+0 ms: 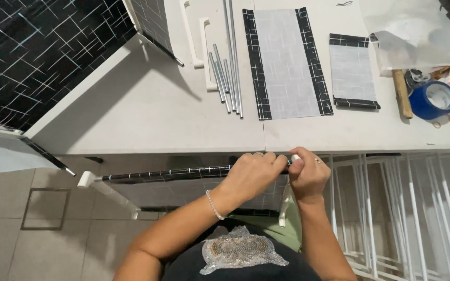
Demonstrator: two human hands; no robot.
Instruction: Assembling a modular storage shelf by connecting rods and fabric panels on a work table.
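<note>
Head view: left hand (250, 174) grips a black fabric-wrapped rod (167, 174); right hand (308, 174) seemingly pinches its white end. Beyond the knuckles runs the smooth table edge (183, 148).

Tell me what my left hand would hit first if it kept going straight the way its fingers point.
The left hand grips the black-covered rod with fingers toward the right hand, which is close enough to be touching. It would meet that hand first, probably its fingers at the rod's end.
</note>
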